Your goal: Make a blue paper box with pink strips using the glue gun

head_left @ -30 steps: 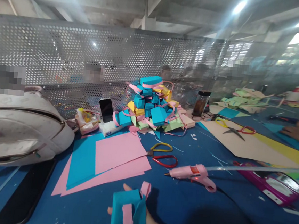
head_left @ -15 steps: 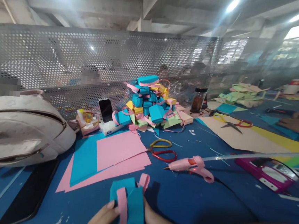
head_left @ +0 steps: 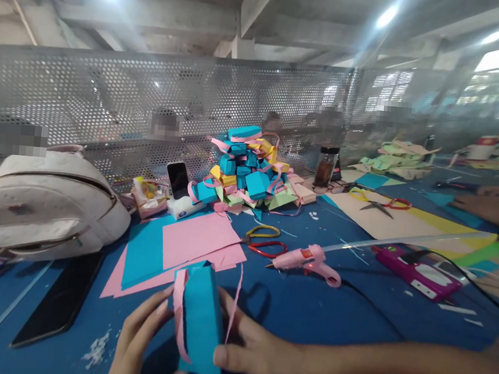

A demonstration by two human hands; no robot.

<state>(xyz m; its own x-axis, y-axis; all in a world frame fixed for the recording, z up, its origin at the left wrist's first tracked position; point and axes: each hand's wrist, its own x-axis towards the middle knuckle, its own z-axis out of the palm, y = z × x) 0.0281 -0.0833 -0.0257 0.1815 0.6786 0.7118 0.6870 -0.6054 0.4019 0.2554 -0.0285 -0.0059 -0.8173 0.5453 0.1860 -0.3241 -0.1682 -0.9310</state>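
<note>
Between my two hands is a small blue paper bag [head_left: 202,322] with pink paper strip handles on both sides. My left hand [head_left: 144,323] has its fingers against the bag's left side, by the looped pink strip [head_left: 180,312]. Gripping its right side, my right hand [head_left: 253,347] has the thumb on the front face. A second pink strip [head_left: 236,302] stands up beside the right hand. Beyond the bag lie pink sheets [head_left: 199,238] and blue sheets [head_left: 142,259], with red-and-yellow scissors [head_left: 268,247] at their edge. A pink glue gun [head_left: 299,260] rests on the blue table [head_left: 308,314].
A heap of blue, yellow and pink paper bags [head_left: 248,172] stands at the back. On the left are a white backpack [head_left: 50,210] and a black phone [head_left: 62,299]. A purple power strip [head_left: 416,274] lies right, near another person's hand [head_left: 484,204].
The blue paper bag has been raised and turned more upright in my hands. More of both hands shows, and the view has shifted slightly.
</note>
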